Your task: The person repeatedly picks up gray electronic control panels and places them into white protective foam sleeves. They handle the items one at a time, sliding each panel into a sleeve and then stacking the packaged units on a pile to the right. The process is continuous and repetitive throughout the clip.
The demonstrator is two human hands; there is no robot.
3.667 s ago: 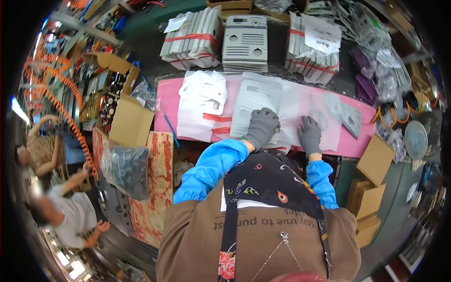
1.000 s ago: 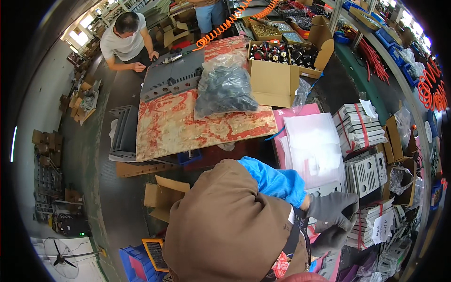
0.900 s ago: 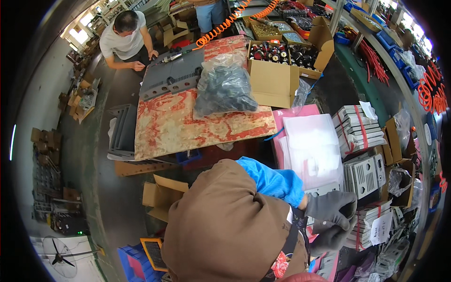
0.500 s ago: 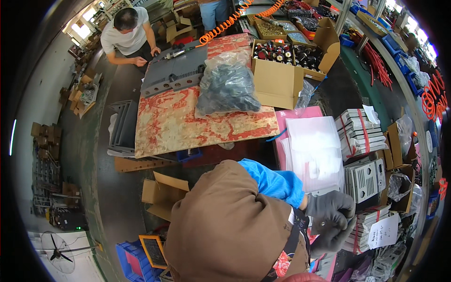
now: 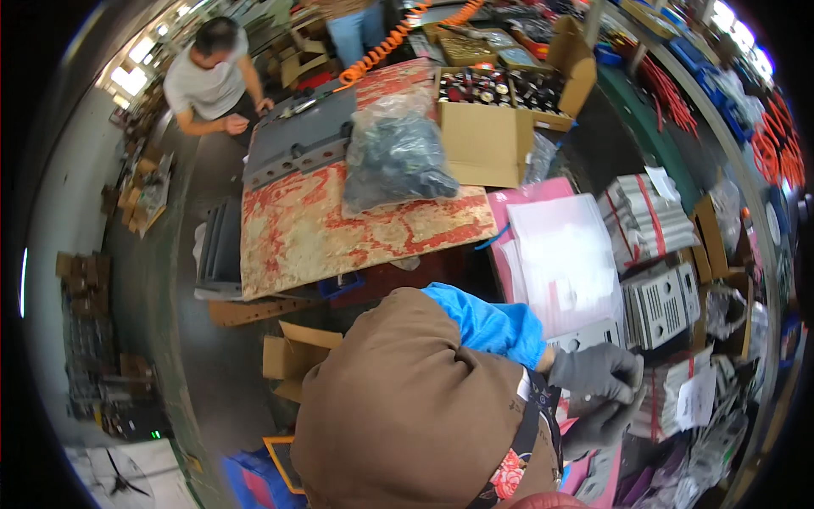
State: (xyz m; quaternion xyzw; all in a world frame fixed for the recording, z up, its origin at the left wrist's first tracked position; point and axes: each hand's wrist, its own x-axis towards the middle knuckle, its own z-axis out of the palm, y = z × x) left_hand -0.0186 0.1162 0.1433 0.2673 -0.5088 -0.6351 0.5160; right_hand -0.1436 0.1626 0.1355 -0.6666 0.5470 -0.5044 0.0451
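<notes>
Two gloved hands meet at the lower right of the frame, and compared with half a second ago they have come closer together, while the view has hardly changed. The left hand (image 5: pixel 598 371) in a grey glove lies over the edge of a grey ribbed metal part (image 5: pixel 585 339), its fingers curled and pressed together on it; the right hand (image 5: pixel 600 424) is just below, touching the left, and I cannot tell how its fingers stand. At the upper left a person in a white shirt (image 5: pixel 208 81) bends over grey plates (image 5: pixel 297 140). In the middle, a clear plastic bag (image 5: pixel 397 161) full of dark small parts rests on a red-patterned board (image 5: pixel 339 233). Just beside it to the right, an open cardboard box (image 5: pixel 487 140) holds rows of small dark and red pieces. Further right, white sheets lie on a pink pad (image 5: pixel 526 199), near bundled grey parts (image 5: pixel 640 216).
</notes>
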